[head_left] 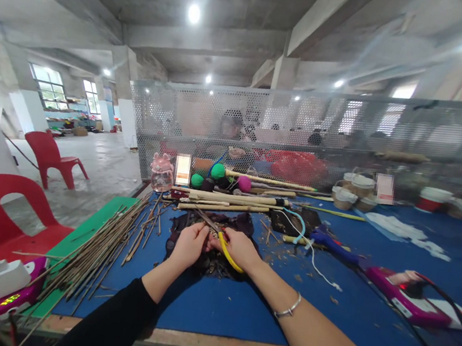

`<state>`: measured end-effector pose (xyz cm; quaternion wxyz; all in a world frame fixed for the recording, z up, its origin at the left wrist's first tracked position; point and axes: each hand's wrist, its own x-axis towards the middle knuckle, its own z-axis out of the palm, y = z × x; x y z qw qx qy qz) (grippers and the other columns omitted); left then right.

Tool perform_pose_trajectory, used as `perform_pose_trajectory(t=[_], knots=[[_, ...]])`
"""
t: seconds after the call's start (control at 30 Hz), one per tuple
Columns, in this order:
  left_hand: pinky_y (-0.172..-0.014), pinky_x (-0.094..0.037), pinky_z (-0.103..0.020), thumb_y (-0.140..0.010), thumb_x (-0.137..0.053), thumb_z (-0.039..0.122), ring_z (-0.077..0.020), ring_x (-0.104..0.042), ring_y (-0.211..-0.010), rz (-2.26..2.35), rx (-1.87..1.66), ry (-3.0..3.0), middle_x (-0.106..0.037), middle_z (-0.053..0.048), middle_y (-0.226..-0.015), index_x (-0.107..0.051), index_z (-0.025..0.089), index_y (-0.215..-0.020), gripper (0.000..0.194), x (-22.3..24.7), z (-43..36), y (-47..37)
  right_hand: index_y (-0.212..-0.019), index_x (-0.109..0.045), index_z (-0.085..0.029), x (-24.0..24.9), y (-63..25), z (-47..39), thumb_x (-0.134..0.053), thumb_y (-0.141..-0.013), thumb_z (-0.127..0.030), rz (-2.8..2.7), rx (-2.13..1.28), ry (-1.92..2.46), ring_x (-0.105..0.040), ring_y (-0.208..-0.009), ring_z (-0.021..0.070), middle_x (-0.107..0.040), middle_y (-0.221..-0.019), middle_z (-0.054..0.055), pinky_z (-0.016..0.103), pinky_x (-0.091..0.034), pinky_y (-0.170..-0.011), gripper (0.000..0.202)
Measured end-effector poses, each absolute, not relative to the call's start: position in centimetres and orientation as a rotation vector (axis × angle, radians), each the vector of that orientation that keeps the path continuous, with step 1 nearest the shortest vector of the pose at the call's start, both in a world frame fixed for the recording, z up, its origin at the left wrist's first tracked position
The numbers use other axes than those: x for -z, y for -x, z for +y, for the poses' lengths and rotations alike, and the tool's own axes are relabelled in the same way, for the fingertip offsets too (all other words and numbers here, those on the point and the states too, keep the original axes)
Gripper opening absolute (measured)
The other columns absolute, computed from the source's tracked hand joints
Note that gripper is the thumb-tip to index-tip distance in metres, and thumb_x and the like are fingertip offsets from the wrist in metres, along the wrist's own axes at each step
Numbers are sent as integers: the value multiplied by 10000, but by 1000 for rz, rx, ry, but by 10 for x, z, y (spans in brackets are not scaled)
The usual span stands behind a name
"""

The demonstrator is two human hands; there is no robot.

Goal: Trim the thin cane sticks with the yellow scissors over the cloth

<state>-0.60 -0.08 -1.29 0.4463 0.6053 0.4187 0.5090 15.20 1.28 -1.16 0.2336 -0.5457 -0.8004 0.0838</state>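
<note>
Right hand (241, 249): gripping yellow-handled scissors (224, 246).
Left hand (190, 243): fingers closed; whatever they pinch is unclear.
Scissors: between the hands; probably stiff, light; hold by handles.
Dark cloth (217, 269): beneath both; likely soft, limp.

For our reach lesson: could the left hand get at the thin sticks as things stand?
Probably yes: the left hand has the thin sticks on its own side, with nothing tall standing between.

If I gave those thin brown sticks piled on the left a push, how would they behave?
The thin brown sticks would probably stay stiff, since most lie nearly straight. Each looks light and perhaps easy to snap, being so slender. Pushed, they'd likely slide apart, as they lie loosely fanned out.
</note>
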Motion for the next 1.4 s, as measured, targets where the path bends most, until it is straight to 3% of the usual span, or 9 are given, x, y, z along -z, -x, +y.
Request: perform_pose_trajectory(t=[0.27, 0.5, 0.77, 1.23, 1.4], knots=[[-437, -430, -181, -647, -619, 321, -83, -526, -462, 1045, -1331, -1252, -595, 3, -586, -597, 130, -765, 226, 6, 0, 6, -995, -508, -198, 9, -151, 7, -510, -684, -610, -2191, -304, 1445, -572, -780, 180, -615, -873, 56, 233, -346, -620, 516], [-381, -371, -165, -621, -635, 318, -56, -462, -393, 1078, -1361, -1273, -570, 29, -521, -583, 127, -653, 201, 4, -4, 2, -955, -505, -165, 9, -147, 5, -571, -679, -533, -2144, -348, 1337, -525, -814, 171, -576, -891, 66, 247, -360, -673, 465], [-406, -393, -167, -613, -643, 345, -60, -482, -409, 1000, -1332, -1262, -574, 21, -525, -571, 119, -645, 239, -1, -8, 2, -964, -511, -188, 9, -147, 2, -602, -669, -506, -2139, -429, 1352, -555, -763, 164, -605, -866, 47, 243, -373, -649, 443], [-471, -423, -170, -638, -631, 327, -72, -517, -483, 961, -1332, -1304, -619, -6, -613, -628, 116, -733, 232, 3, -3, 4, -753, -565, -193, 12, -150, 11, -473, -721, -588, -2145, -288, 1426, -535, -580, 135, -612, -674, 24, 206, -308, -503, 407], [-498, -454, -181, -671, -598, 306, -87, -548, -518, 1032, -1346, -1206, -618, -5, -605, -629, 126, -757, 202, 2, -2, 5, -839, -569, -210, 10, -152, 10, -519, -683, -595, -2169, -216, 1485, -562, -636, 151, -625, -739, 28, 214, -313, -528, 419]])
